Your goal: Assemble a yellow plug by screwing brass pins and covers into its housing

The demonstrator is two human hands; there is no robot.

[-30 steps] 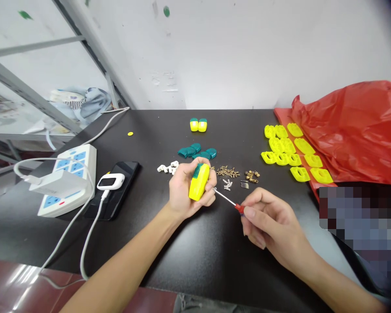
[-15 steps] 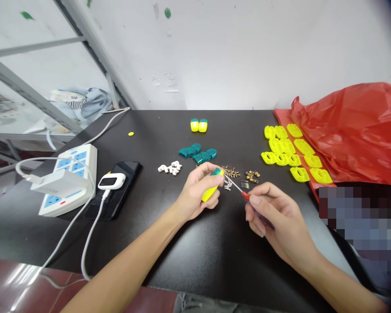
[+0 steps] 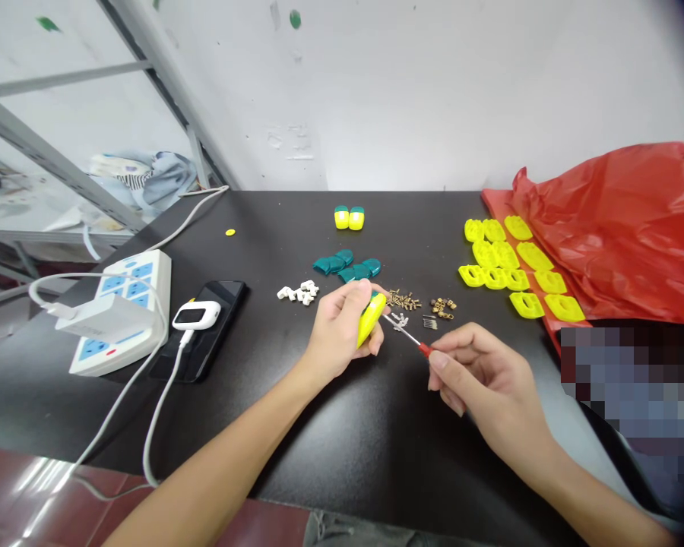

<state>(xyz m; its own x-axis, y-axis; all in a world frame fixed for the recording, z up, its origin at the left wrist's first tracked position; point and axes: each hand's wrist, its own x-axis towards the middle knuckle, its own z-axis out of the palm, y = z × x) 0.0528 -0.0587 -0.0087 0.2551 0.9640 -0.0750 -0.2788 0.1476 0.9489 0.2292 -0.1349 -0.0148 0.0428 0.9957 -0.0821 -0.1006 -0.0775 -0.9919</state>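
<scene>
My left hand (image 3: 342,330) is closed around a yellow and green plastic case (image 3: 370,320), tilted so that its yellow side faces right. A screwdriver (image 3: 425,349) with a red collar is pinched in my right hand (image 3: 484,387); its handle is mostly hidden by the fingers. The metal shaft points up and left, with its tip at the case's right edge; whether it touches is unclear. Just beyond the hands lie brass-coloured screws (image 3: 404,301), small clear pieces (image 3: 399,322), metal pins (image 3: 429,323) and small brass-coloured square parts (image 3: 443,308).
Green covers (image 3: 353,267), white parts (image 3: 299,293) and two yellow-green cases (image 3: 349,218) lie farther back. Yellow shells (image 3: 498,257) are at right beside a red plastic bag (image 3: 621,235). A power strip (image 3: 119,311), cables and a phone (image 3: 220,327) occupy the left.
The case has turned in my left hand, showing more of its yellow side. The screwdriver has shifted slightly left and down along with my right hand.
</scene>
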